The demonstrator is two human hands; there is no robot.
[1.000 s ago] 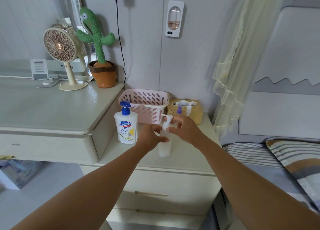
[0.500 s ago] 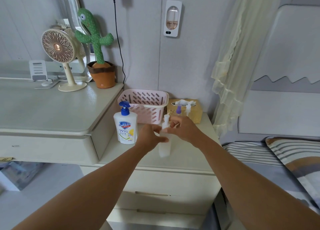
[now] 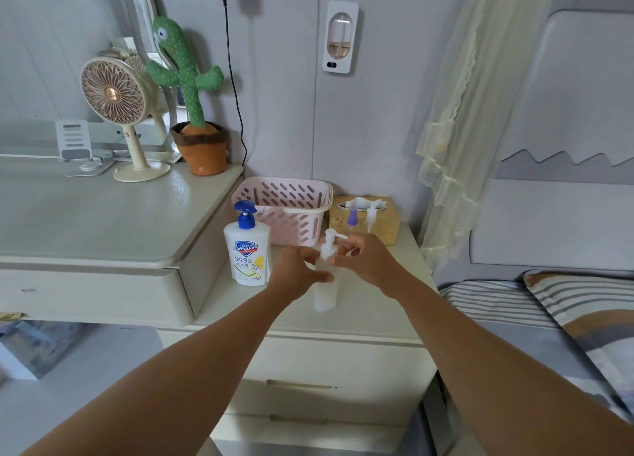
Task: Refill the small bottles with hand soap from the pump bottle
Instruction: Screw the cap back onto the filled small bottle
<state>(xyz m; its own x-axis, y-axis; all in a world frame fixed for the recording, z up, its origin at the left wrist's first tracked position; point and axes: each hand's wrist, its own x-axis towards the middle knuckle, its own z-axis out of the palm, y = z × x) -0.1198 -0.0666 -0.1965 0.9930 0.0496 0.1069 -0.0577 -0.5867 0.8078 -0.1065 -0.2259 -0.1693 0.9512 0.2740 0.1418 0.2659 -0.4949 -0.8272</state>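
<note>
A small translucent bottle point(image 3: 325, 296) with a white pump top stands upright on the nightstand point(image 3: 370, 318). My left hand point(image 3: 295, 274) grips its body from the left. My right hand point(image 3: 364, 262) pinches its pump collar from the right. The white hand soap pump bottle point(image 3: 247, 254) with a blue pump stands just left of my hands. Two more small bottles stand farther back by the tissue box, one with a purple top point(image 3: 352, 220) and one with a white top point(image 3: 371, 218).
A pink slotted basket point(image 3: 286, 212) sits behind the soap bottle, a gold tissue box point(image 3: 387, 229) to its right. On the higher dresser at left stand a desk fan point(image 3: 115, 112) and a toy cactus pot point(image 3: 200, 146). A bed point(image 3: 535, 318) lies at right.
Both hands keep hold of the small bottle. My right hand's fingers have shifted slightly around the pump top, whose nozzle has swung from left to right. The camera has shifted slightly.
</note>
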